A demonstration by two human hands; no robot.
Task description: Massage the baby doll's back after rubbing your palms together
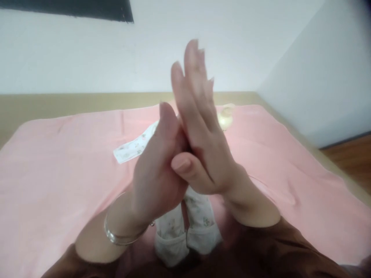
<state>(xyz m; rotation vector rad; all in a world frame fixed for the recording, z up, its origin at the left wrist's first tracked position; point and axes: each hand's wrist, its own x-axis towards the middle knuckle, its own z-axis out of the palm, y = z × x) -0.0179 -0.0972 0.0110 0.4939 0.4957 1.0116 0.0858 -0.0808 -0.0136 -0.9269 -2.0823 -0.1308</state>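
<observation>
My left hand (158,173), with a silver bangle (123,240) at its wrist, is pressed palm to palm against my right hand (207,146). The fingers of both point upward, and those of my left hand are largely covered by the right. My right thumb crosses over the base of the left palm. No object shows between them. Below and behind lies a white printed baby outfit, with a sleeve (131,148) out to the left and two footed legs (174,231) toward me. Its middle is hidden by my hands, so whether anything is inside it I cannot tell.
A pink cloth (72,162) covers most of the tan surface (43,106). A pale yellow thing (226,116), not clear in kind, lies beyond my right hand. White walls (72,58) stand behind and at right; wooden floor (350,156) shows at far right.
</observation>
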